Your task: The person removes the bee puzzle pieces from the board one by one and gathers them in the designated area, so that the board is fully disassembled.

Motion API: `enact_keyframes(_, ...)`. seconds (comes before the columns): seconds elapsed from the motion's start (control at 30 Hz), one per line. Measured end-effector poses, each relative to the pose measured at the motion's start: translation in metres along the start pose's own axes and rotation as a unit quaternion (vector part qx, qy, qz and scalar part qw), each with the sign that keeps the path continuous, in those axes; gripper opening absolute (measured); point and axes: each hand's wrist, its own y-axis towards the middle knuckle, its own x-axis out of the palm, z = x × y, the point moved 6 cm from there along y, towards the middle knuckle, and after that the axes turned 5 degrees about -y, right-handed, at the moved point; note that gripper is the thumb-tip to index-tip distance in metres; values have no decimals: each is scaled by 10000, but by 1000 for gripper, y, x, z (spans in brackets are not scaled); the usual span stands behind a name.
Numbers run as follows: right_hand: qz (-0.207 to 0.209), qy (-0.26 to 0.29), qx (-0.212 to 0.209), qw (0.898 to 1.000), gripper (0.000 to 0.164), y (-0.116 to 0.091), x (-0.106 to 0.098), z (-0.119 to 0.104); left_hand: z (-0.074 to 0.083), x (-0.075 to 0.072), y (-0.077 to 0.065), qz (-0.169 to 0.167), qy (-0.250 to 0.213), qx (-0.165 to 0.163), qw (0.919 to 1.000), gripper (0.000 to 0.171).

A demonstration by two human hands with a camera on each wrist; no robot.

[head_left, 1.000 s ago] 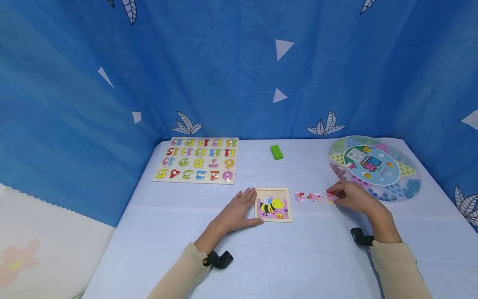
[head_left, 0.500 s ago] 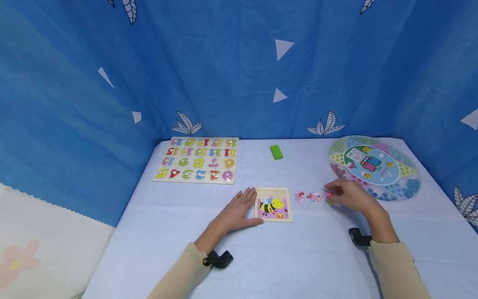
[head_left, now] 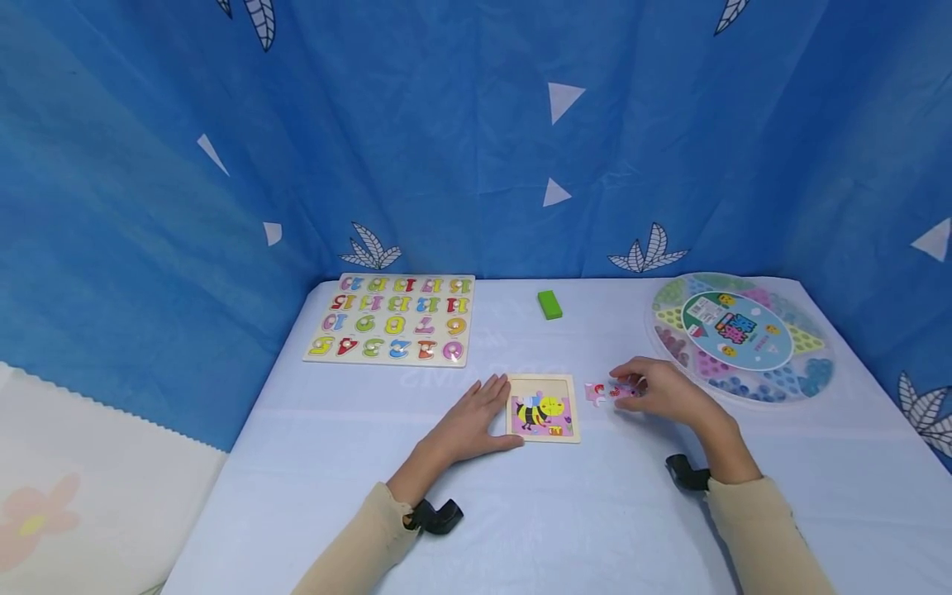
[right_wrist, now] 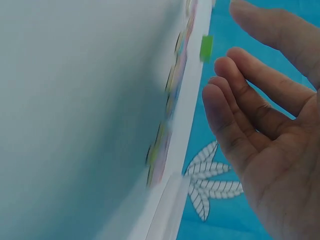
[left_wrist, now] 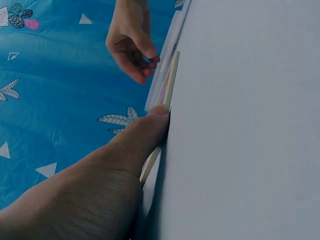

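My left hand (head_left: 472,421) rests at the left side of a small square wooden jigsaw puzzle (head_left: 578,413) with a bee picture. Its straight fingers touch the upper left edge, and the thumb lies at the lower left corner, pressing the rim (left_wrist: 173,80) in the left wrist view. To the right of the frame lie loose pink jigsaw pieces (head_left: 594,393). Over them hovers my right hand (head_left: 662,392), thumb and fingers apart around a middle piece (head_left: 621,392). The right wrist view shows nothing between those fingers, with pieces (right_wrist: 158,160) below on the table.
A number peg board (head_left: 397,321) lies at the back left. Behind the bee puzzle is a green block (head_left: 550,304). A round Chinese checkers set (head_left: 740,330) sits at the back right, close to my right hand. A blue curtain (head_left: 476,149) hangs behind the table.
My right hand has moved left along the row, from the rightmost piece to the middle one. The left hand has stayed on the bee puzzle.
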Motion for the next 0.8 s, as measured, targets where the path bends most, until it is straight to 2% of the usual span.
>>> enact_keyframes(0.17,-52,20,-279,9996,48,7,5,-19,-1,1,0,-8,-16,6,10000,95)
enact_keyframes(0.8,-456,83,-551,9974,45,26,34,-75,-2,2,0,-59,103,-71,9999,95)
